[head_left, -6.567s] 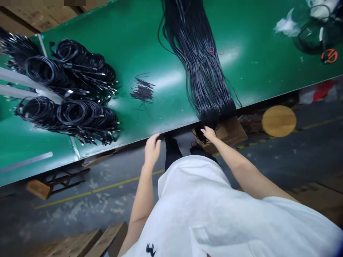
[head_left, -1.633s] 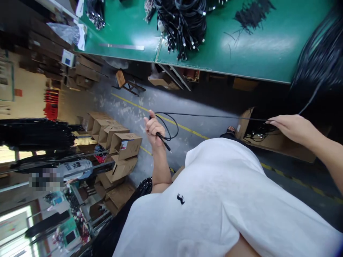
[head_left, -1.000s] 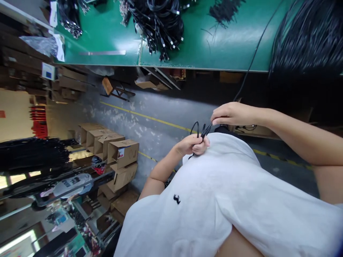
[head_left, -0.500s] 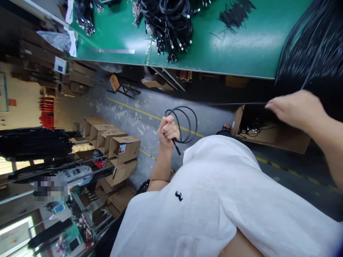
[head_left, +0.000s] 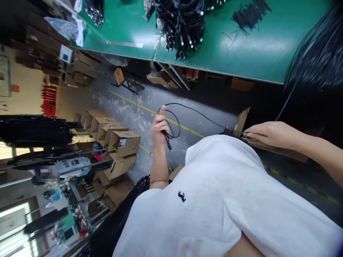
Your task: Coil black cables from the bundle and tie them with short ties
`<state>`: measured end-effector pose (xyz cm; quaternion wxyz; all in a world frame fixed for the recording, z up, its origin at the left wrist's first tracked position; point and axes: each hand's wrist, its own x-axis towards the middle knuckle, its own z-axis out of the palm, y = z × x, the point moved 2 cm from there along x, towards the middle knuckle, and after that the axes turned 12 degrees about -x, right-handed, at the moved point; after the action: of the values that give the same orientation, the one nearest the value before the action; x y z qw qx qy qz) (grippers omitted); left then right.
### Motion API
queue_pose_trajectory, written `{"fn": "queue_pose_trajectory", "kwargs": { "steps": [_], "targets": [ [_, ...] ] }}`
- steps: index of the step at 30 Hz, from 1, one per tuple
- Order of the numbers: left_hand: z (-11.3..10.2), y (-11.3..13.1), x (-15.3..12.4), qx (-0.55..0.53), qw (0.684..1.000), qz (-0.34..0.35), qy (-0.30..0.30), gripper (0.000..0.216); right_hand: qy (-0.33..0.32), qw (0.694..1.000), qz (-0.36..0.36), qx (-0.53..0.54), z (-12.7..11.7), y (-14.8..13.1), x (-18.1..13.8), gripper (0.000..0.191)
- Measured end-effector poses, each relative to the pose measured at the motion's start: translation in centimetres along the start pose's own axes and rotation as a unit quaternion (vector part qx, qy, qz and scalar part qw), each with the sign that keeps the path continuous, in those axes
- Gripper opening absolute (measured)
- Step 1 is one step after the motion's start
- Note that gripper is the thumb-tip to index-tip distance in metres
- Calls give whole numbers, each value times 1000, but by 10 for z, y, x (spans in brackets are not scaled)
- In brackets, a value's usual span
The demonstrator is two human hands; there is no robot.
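My left hand (head_left: 160, 125) is closed around a looped black cable (head_left: 179, 127), with its index finger raised against the upper strand. Below that fist hangs the cable's plug end (head_left: 169, 145). From the loops a single strand runs in a slack curve across to my right hand (head_left: 272, 132), whose fingers pinch it in front of the shirt. Behind my right hand, another dark strand slants up to the big bundle of black cables (head_left: 316, 53) hanging off the bench edge.
A green workbench (head_left: 257, 53) crosses the top, bearing a pile of black cables (head_left: 180, 25), short black scraps (head_left: 250, 15) and a metal ruler (head_left: 122, 43). Open cardboard boxes (head_left: 122, 144) stand at left near a wooden stool (head_left: 123, 78). Another person (head_left: 72, 167) is at far left.
My right hand has moved left and down, closer to my left hand. The strand between them has gone from nearly straight to slack. My left index finger has lifted, and the visible loops look smaller.
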<state>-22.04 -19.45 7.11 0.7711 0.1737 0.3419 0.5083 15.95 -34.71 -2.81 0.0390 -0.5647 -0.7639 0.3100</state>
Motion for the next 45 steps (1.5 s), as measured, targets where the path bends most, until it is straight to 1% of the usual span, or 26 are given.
{"fn": "queue_pose_trajectory", "kwargs": {
  "steps": [2, 3, 4, 5, 7, 9, 10, 12, 15, 17, 19, 20, 22, 24, 26, 28, 29, 30, 32, 34, 35, 36, 38, 40, 42, 45],
  "targets": [
    [5, -32, 0, 77, 992, -101, 24, 28, -16, 988, -139, 63, -20, -52, 10, 45],
    [8, -49, -2, 103, 984, -144, 19, 24, -16, 977, -189, 102, -33, -72, 16, 45],
    [11, -64, -5, 121, 976, -180, 3, 20, -9, 967, -218, 134, -46, -86, 24, 44],
    [15, -78, -8, 136, 967, -215, -22, 19, 11, 961, -229, 153, -58, -93, 34, 44],
    [21, -98, -17, 160, 940, -288, -91, 22, 68, 964, -202, 160, -76, -92, 52, 45],
    [26, -107, -26, 168, 914, -337, -150, 27, 109, 969, -160, 156, -83, -78, 65, 46],
    [28, -109, -29, 167, 905, -356, -165, 29, 114, 970, -147, 157, -82, -70, 69, 47],
    [31, -111, -33, 153, 897, -383, -158, 31, 108, 971, -130, 167, -76, -59, 72, 47],
    [32, -112, -37, 121, 904, -399, -94, 32, 121, 971, -88, 187, -65, -50, 74, 48],
    [32, -110, -38, 106, 911, -397, -45, 38, 143, 968, -46, 200, -60, -41, 75, 49],
    [31, -102, -35, 96, 922, -375, -2, 44, 155, 968, -6, 200, -53, -23, 76, 49],
    [31, -94, -33, 90, 934, -346, 18, 46, 156, 969, 17, 192, -48, -9, 75, 49],
    [32, -73, -26, 72, 963, -256, 46, 47, 155, 972, 76, 162, -32, 26, 68, 47],
    [37, -50, -20, 58, 982, -169, 59, 45, 144, 970, 153, 120, -8, 65, 55, 42],
    [43, -33, -19, 55, 990, -112, 70, 43, 120, 968, 208, 78, 21, 96, 38, 34],
    [47, -23, -22, 51, 994, -59, 81, 43, 105, 977, 183, 45, 49, 109, 21, 32],
    [48, -21, -24, 45, 995, -30, 81, 43, 102, 983, 153, 31, 60, 108, 14, 34],
    [48, -19, -26, 36, 996, -4, 77, 44, 102, 987, 120, 15, 67, 103, 8, 35],
    [44, -16, -28, 19, 997, 33, 60, 44, 104, 992, 66, -28, 73, 79, -1, 37],
    [36, -16, -26, 6, 998, 34, 43, 41, 102, 992, 9, -77, 66, 41, -4, 34],
    [32, -20, -23, 6, 999, 13, 35, 38, 103, 990, -30, -94, 59, 18, -4, 33],
    [28, -26, -20, 15, 999, -25, 27, 34, 109, 986, -76, -98, 49, -6, -3, 32],
    [21, -48, -14, 63, 990, -124, 4, 25, 131, 973, -178, -59, 24, -52, 1, 33],
    [18, -77, -12, 121, 968, -218, -37, 18, 158, 956, -248, 2, -4, -87, 10, 36],
    [17, -104, -17, 154, 935, -304, -97, 24, 172, 953, -243, 49, -31, -102, 22, 40],
    [19, -125, -35, 153, 880, -417, -166, 32, 155, 969, -162, 105, -57, -94, 44, 43]
  ]
}}
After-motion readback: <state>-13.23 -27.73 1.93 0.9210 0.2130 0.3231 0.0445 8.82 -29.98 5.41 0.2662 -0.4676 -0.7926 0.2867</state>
